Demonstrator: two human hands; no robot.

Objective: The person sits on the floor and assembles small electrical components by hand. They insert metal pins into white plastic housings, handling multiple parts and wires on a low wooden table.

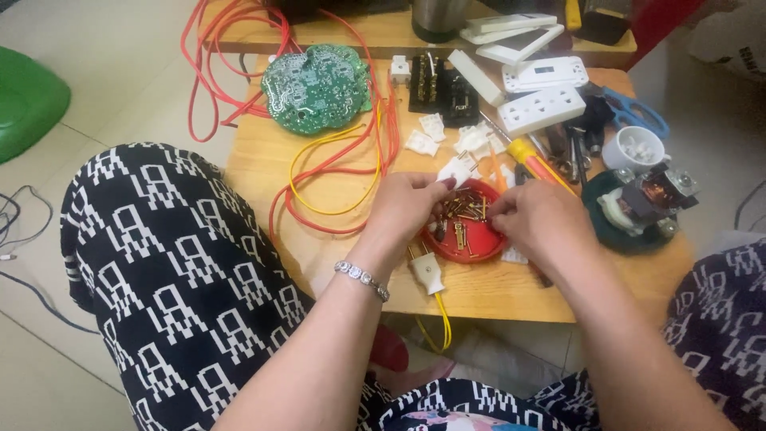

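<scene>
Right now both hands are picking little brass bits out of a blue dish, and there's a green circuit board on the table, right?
Not quite: the dish is red, not blue, as the head view shows. The rest holds: the left hand and right hand are at the brass bits in it, and a green circuit board lies on the table.

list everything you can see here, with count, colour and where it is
red dish: one, red, table front, holding brass screws and contacts
white plug: one, white with yellow cord, front edge near left wrist
circuit board: one, green, round, back left
wires: several, red and yellow, looped on the left
socket strips: several, white, back right
white clips: a few, white, table middle
screwdriver: one, yellow and red, right of dish
scissors: one, blue handles, far right
small cup: one, white, right
motor coil: one, copper windings on dark green base, right edge
wooden table: one, light wood
left hand: over dish, holding a white part
right hand: over dish, fingertips pinched
</scene>
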